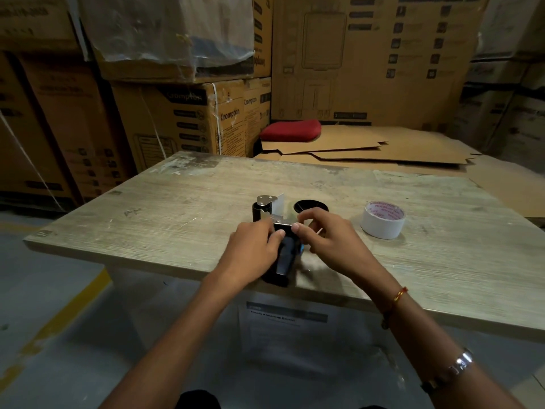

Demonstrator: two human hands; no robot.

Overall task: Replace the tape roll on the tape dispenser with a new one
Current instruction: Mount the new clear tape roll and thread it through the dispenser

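Observation:
A black hand-held tape dispenser point(267, 209) with a metal plate lies on the wooden table point(177, 214), its handle point(284, 261) pointing toward me. My left hand point(250, 252) grips the dispenser body at its left side. My right hand point(327, 236) rests on the dispenser's right side, fingers pinched at the metal part beside the wheel. The round black wheel point(311, 205) shows just beyond my right fingers. A new white tape roll point(382, 219) with red print inside its core lies flat on the table, to the right of my hands and apart from them.
Stacked cardboard cartons point(182, 119) wall in the far side and left. Flattened cardboard sheets point(368, 152) and a red cushion point(290, 129) lie beyond the table's far edge. A printed paper sheet point(283, 326) hangs under the table front. Grey floor with a yellow line point(67, 314) lies to the left.

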